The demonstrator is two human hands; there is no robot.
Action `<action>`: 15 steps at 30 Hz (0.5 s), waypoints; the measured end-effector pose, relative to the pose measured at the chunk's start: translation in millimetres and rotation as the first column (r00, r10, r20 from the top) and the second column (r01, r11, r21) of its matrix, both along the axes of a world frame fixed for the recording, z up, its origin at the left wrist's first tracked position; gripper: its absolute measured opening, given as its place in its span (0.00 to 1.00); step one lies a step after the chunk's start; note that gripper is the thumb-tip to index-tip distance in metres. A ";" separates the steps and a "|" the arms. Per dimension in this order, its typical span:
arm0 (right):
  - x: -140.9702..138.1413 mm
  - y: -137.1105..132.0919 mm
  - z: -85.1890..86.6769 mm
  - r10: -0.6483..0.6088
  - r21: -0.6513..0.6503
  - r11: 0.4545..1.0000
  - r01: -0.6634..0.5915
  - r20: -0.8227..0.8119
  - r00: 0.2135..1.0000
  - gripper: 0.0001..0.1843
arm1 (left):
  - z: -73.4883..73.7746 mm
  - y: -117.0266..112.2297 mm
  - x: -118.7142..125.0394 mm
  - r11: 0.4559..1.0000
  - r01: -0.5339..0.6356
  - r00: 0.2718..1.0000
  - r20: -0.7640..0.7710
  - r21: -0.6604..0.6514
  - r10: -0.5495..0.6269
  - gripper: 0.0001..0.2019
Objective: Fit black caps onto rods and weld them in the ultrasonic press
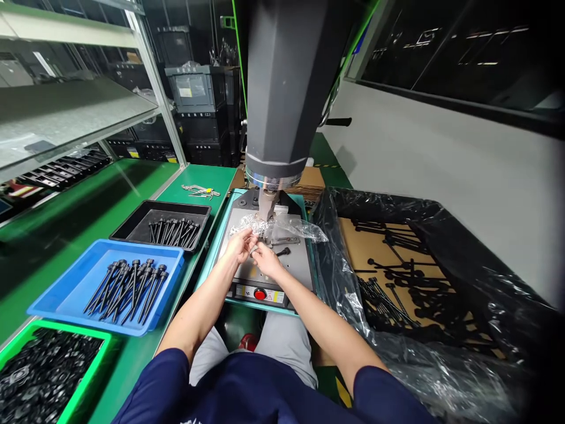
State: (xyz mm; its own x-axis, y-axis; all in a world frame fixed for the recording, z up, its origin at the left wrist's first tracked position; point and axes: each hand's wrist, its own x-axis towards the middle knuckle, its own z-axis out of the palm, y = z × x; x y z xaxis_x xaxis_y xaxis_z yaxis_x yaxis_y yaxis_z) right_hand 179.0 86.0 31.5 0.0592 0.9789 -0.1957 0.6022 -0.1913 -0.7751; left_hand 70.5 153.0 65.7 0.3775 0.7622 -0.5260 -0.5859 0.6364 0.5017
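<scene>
**Both hands meet at the machine plate**

Near left, the blue tray (66,300) holds black pins (128,288). Farther in, your left hand (238,246) pinches the clear film (291,227) lying on the machine plate (300,265). Your right hand (267,263) touches it, fingers curled together; what they hold is too small to tell. The horn (266,204) stands just beyond.

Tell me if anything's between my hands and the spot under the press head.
Crumpled clear plastic film lies under the press head, just beyond the left hand and right hand. Nothing else visible intervenes.
</scene>
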 end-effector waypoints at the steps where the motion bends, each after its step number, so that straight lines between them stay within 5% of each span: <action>1: -1.1 2.3 2.6 -0.008 0.017 1.000 0.008 0.021 1.000 0.15 | 1.7 -1.0 0.5 1.000 0.005 1.000 -0.002 0.008 -0.005 0.17; 7: 0.2 11.9 3.1 -0.099 0.260 0.963 0.075 0.082 0.992 0.24 | 9.0 -5.5 1.4 0.998 0.017 1.000 0.002 0.063 -0.017 0.17; 11: 9.2 23.1 12.2 -0.362 0.506 0.826 0.248 0.139 0.922 0.32 | 14.6 -5.8 3.7 0.996 0.029 0.999 -0.022 0.089 -0.027 0.21; 15: 16.3 44.5 39.5 -0.474 0.452 0.825 0.340 0.225 0.851 0.29 | 22.0 -1.8 7.1 0.999 0.036 0.999 -0.027 0.040 -0.035 0.20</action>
State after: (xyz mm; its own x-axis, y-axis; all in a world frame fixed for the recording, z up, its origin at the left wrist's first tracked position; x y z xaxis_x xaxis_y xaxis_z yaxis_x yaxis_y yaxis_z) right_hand 195.4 130.5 70.9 0.4615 0.8394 0.2870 0.7573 -0.2044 -0.6202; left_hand 77.6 151.2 87.7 0.3915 0.7694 -0.5048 -0.5497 0.6355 0.5422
